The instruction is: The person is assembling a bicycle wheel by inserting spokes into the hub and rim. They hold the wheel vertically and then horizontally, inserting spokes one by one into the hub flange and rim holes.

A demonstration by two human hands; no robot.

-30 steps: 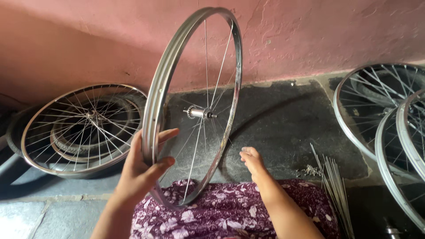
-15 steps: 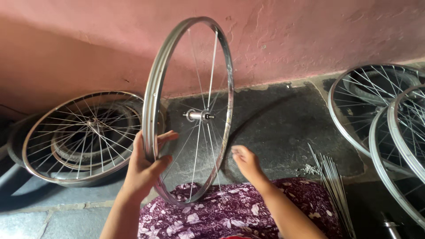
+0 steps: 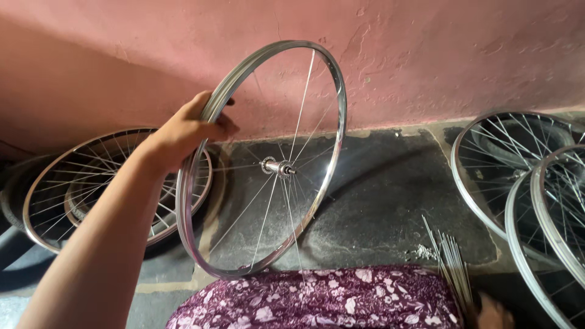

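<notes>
A shiny steel bicycle wheel rim (image 3: 332, 128) stands upright in front of me, its lower edge resting on my lap in purple flowered cloth (image 3: 317, 298). Only some spokes run from the hub (image 3: 278, 167) to the rim. My left hand (image 3: 186, 129) grips the rim's upper left edge. My right hand (image 3: 495, 315) is at the bottom right corner, at the near end of a bundle of loose spokes (image 3: 448, 259); most of the hand is cut off by the frame edge.
A pink plaster wall (image 3: 426, 55) rises behind. A spoked wheel (image 3: 85, 189) lies at the left on the dark stone floor (image 3: 390, 201). Several more spoked wheels (image 3: 524, 183) are stacked at the right.
My left hand slid from the rim's lower left up to its upper left. My right hand left the rim's lower edge and went down right to the spoke bundle. The wheel has turned slightly.
</notes>
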